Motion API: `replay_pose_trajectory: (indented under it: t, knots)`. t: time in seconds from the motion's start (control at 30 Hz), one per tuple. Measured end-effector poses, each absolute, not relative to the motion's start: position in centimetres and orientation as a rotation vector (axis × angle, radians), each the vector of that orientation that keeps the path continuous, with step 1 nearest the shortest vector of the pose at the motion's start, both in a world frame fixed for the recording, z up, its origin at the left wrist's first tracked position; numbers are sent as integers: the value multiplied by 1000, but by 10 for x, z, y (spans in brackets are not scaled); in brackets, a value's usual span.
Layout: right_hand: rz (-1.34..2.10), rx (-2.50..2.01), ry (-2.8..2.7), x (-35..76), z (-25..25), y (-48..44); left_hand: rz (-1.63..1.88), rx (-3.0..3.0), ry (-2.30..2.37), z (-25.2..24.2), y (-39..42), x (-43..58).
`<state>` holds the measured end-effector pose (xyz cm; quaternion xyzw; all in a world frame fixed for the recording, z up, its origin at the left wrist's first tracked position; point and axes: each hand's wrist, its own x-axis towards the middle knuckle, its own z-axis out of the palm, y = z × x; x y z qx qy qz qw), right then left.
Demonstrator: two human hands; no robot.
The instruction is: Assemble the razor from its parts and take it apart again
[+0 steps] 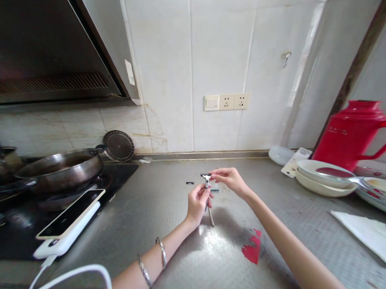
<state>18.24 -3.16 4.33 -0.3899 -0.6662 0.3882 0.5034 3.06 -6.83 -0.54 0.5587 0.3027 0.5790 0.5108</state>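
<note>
Head view: your left grip (196, 206) holds the razor (207, 182), your right grip (230, 180) pinches its head; a black strip (190, 183) lies left of the razor.

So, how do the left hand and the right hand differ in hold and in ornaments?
The left hand grips the razor-like tool below its dark head; the right hand seems to pinch one end of that head. The left hand's arm wears two silver bracelets; the right hand's arm shows none. Both are above the metal counter.

Pan (68, 173) on stove (123, 172), left; jug (351, 136) behind bowls (324, 177), right.
</note>
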Motion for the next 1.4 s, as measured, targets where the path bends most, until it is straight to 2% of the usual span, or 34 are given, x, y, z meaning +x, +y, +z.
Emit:
replay_pose_trajectory:
  t: [1.4]
  knots:
    - [870,-926,-1613,182,43,-31,1299,1221,812,4,-66,30]
